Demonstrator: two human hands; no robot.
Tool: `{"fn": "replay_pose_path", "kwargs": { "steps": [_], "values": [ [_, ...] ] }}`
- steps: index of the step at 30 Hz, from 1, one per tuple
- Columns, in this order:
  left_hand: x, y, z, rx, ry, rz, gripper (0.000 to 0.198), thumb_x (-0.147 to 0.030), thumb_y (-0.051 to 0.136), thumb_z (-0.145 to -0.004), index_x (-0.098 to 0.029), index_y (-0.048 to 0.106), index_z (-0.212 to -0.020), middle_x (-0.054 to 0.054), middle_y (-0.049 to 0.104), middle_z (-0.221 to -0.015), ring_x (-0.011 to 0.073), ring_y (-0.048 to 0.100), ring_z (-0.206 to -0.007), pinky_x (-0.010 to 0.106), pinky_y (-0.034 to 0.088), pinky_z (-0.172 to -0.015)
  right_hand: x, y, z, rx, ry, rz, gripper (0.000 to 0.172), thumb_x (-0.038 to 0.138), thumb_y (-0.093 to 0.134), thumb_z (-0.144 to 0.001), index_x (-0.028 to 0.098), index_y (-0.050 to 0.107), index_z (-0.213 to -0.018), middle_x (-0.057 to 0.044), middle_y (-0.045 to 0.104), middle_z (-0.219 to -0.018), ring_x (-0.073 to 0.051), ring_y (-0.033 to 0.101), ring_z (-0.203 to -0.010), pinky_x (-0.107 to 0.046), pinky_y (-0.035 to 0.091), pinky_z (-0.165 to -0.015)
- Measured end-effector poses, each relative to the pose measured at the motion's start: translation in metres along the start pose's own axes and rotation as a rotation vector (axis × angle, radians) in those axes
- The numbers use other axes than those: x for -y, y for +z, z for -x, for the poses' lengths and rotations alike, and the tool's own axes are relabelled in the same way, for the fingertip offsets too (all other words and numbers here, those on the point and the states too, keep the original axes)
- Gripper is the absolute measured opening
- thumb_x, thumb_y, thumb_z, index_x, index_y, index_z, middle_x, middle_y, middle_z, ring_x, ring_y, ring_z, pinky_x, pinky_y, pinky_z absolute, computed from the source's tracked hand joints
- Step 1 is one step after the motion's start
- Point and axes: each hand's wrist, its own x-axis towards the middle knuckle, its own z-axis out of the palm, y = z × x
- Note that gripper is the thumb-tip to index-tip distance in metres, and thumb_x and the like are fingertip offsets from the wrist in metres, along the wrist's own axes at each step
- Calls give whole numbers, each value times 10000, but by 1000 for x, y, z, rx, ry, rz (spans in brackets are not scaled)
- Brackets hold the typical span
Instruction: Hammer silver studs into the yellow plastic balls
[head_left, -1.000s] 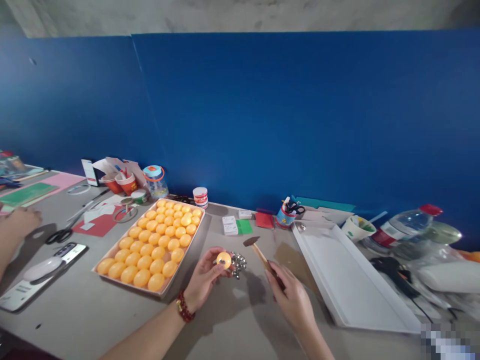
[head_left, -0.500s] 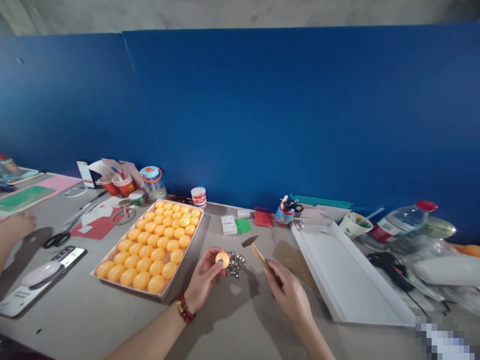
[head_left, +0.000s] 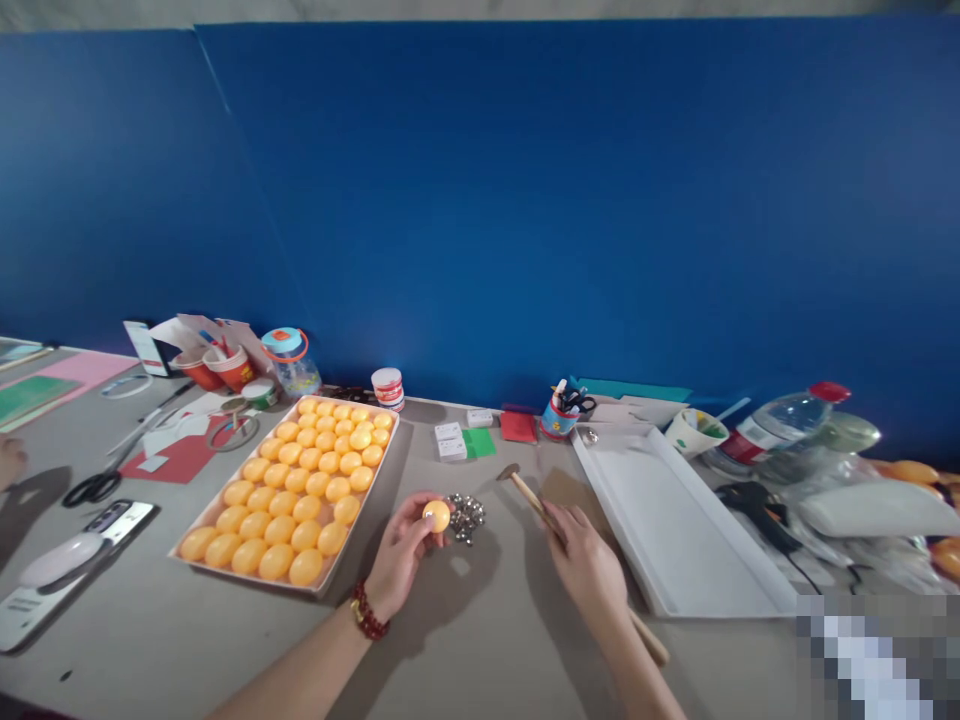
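Observation:
My left hand (head_left: 405, 545), with a red bead bracelet at the wrist, pinches an orange ping-pong ball (head_left: 436, 515) between thumb and fingers. Just right of the ball lies a pile of small shiny metal pieces (head_left: 466, 518), perhaps bells; their exact kind is too small to tell. My right hand (head_left: 589, 570) is wrapped round the wooden handle of a hammer (head_left: 529, 493), whose head points up and left, apart from the ball. Left of my hands stands a shallow box (head_left: 324, 585) filled with rows of orange balls, with a gap near its right side.
At right sits a long white tray (head_left: 697, 540); behind it are a paper cup (head_left: 694, 432) and a large plastic bottle (head_left: 780, 430). Small white boxes (head_left: 451, 442) and a pen cup (head_left: 559, 415) stand at the back. Scissors (head_left: 94, 488) and a phone (head_left: 124, 520) lie left, near another person's hand (head_left: 11, 460).
The view has tilted down and shifted a little. My left hand has turned the ball, so the spot on it faces more left. My right hand holds the hammer at a lower, flatter angle.

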Motion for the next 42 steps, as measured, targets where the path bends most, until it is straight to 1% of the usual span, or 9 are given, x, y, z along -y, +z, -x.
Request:
{"fn": "replay_pose_path", "kwargs": {
  "steps": [2, 7, 11, 15, 17, 22, 30, 36, 42],
  "values": [
    [0, -1, 0, -6, -4, 13, 207, -247, 655, -792, -157, 635, -977, 71, 700, -970, 81, 536, -582, 270, 517, -658, -4, 0, -2, 19, 11, 44, 312, 245, 420, -925, 199, 599, -1175, -91, 659, -1051, -221, 680, -832, -307, 505, -710],
    [1, 1, -2, -12, 3, 21, 202, -251, 641, -791, -145, 626, -962, 73, 691, -934, 69, 514, -540, 258, 504, -603, -14, 4, -4, 4, -26, 132, 274, 150, 497, -861, 178, 631, -1099, -107, 654, -1043, -260, 626, -955, -352, 459, -853],
    [1, 2, 0, 18, -13, -9, 226, -281, 660, -804, -158, 624, -990, 74, 684, -962, 69, 517, -553, 273, 516, -625, -13, 3, -4, -23, -41, 167, 237, 172, 546, -849, 168, 652, -1061, -119, 662, -1002, -291, 607, -931, -401, 457, -847],
    [2, 4, 2, 71, -28, -39, 240, -297, 673, -811, -163, 633, -1007, 83, 677, -990, 84, 545, -585, 294, 526, -652, 3, 7, -2, -67, -147, 29, 213, 205, 519, -885, 189, 643, -1058, -111, 665, -1034, -281, 606, -956, -432, 443, -897],
    [2, 4, 2, 94, -32, -38, 248, -303, 678, -812, -167, 635, -1015, 81, 674, -987, 92, 558, -598, 305, 531, -665, 14, 12, 0, -33, -212, -108, 201, 208, 506, -896, 201, 634, -1050, -96, 672, -1050, -261, 610, -987, -417, 442, -923],
    [5, 1, 1, 124, -26, -40, 255, -286, 677, -822, -183, 623, -1049, 75, 671, -1006, 97, 574, -618, 312, 534, -694, 36, 28, 0, 91, -217, -300, 173, 201, 521, -873, 209, 628, -1010, -62, 699, -1001, -231, 630, -949, -353, 485, -848],
    [4, 2, 3, 148, -39, -46, 305, -248, 699, -794, -189, 610, -1080, 76, 660, -1050, 116, 588, -663, 348, 544, -736, 58, 37, -18, 95, -179, -254, 144, 110, 515, -814, 206, 620, -827, -55, 678, -871, -223, 600, -826, -325, 444, -769],
    [2, 4, 2, 137, -52, -35, 319, -268, 719, -772, -194, 618, -1065, 76, 670, -1062, 107, 586, -639, 339, 545, -719, 58, 35, -15, 102, -91, -391, 121, 122, 513, -771, 204, 595, -738, -43, 649, -773, -220, 586, -773, -322, 420, -741],
    [5, 1, 2, 146, -36, -64, 329, -263, 706, -788, -176, 614, -1091, 95, 667, -1081, 116, 596, -665, 328, 537, -721, 53, 29, -10, 141, 16, -604, 67, 183, 535, -759, 203, 575, -709, -8, 649, -685, -175, 608, -640, -271, 455, -622]
  ]
}}
